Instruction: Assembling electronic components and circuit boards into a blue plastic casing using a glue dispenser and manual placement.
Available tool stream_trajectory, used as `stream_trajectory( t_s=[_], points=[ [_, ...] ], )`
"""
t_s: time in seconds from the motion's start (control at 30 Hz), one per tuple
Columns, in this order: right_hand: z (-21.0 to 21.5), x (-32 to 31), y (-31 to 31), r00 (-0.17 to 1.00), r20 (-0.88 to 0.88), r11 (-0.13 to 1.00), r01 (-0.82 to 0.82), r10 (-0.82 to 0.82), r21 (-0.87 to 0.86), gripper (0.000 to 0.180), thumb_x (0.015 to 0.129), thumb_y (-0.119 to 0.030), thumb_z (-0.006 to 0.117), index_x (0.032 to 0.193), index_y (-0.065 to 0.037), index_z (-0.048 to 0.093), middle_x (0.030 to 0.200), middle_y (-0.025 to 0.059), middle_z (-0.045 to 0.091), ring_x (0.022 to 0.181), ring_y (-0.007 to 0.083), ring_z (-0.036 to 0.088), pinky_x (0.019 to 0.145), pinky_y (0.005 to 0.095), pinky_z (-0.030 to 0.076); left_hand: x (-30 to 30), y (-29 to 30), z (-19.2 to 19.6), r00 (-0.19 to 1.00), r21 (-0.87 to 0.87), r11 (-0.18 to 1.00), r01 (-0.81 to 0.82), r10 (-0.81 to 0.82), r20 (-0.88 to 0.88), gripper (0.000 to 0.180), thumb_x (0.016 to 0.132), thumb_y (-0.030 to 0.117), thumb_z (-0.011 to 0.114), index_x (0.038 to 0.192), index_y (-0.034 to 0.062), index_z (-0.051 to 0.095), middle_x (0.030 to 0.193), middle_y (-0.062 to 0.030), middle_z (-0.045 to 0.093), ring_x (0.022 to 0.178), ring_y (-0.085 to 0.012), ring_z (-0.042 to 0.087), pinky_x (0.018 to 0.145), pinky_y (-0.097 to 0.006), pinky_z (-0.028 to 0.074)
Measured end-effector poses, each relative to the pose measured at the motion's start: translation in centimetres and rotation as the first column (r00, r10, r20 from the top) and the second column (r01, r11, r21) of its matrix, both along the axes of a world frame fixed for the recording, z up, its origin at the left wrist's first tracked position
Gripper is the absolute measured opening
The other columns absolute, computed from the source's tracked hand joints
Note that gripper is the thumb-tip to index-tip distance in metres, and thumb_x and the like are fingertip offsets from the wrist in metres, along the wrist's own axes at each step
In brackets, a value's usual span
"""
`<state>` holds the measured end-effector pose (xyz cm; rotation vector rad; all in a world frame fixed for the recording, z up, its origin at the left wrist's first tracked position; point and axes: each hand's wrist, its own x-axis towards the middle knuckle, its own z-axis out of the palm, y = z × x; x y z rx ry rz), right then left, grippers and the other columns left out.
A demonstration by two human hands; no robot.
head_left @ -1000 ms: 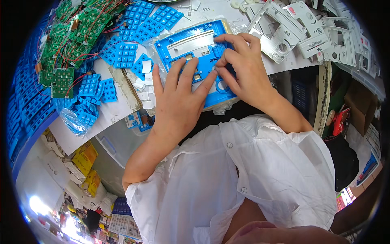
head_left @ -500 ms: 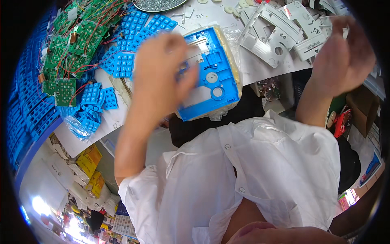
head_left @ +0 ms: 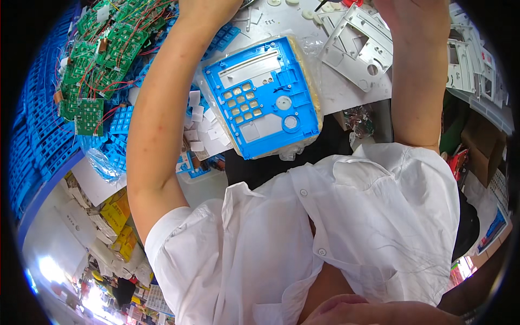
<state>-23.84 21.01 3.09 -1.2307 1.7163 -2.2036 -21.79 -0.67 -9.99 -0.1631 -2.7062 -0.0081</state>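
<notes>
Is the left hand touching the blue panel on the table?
Apart. In the head view the left hand is raised past the top edge, and the blue panel lies on the table untouched.

You are sitting at a bench in an electronics assembly workshop. Green circuit boards (head_left: 100, 51) with red wires pile up at your left beside heaps of blue keypad parts (head_left: 40, 130), and grey plastic housing panels (head_left: 360, 46) lie around a blue faceplate (head_left: 262, 95).

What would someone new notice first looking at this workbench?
The bright blue plastic faceplate with keypad holes lies at the centre of the white bench, untouched. Left of it sits a heap of green circuit boards with red wires and blue keypad pieces. Both bare forearms reach up past the picture's top edge, so the hands are out of sight.
</notes>
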Motion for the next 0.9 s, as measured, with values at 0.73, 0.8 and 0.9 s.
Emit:
stream_trajectory(
  t_s=[0.73,0.8,0.9],
  points=[
    [-2.8,8.5,4.8,0.732,0.226,0.763,-0.587,0.643,-0.27,0.026,0.095,-0.024,0.071,0.108,-0.012,0.052,0.068,-0.0047,0.056,0.061,0.0108,0.055,0.073,0.0313,0.052,20.2,9.2,3.7,0.955,0.658,0.721,0.216,-0.296,0.012,0.014,0.082,0.01,0.079,0.092,0.0138,0.071,0.086,0.0016,0.071,0.079,-0.0175,0.066,0.099,-0.046,0.04],
    [-2.9,9.1,4.4,0.698,0.205,0.724,-0.627,0.686,-0.288,0.026,0.095,-0.025,0.071,0.108,-0.012,0.052,0.068,-0.0047,0.056,0.061,0.0107,0.055,0.073,0.0312,0.052,20.9,9.3,3.6,0.967,0.681,0.708,0.186,-0.254,-0.001,0.016,0.082,0.01,0.081,0.094,0.0129,0.072,0.086,0.0011,0.071,0.076,-0.0172,0.066,0.098,-0.044,0.04],
    [-3.1,9.5,4.3,0.688,0.201,0.714,-0.641,0.697,-0.281,0.027,0.095,-0.025,0.071,0.108,-0.012,0.052,0.068,-0.0047,0.057,0.061,0.0106,0.055,0.072,0.0311,0.052,21.2,9.3,3.5,0.974,0.7,0.693,0.172,-0.226,-0.015,0.015,0.082,0.01,0.081,0.093,0.0133,0.072,0.085,0.0017,0.072,0.076,-0.0171,0.066,0.096,-0.044,0.04]
  ],
)
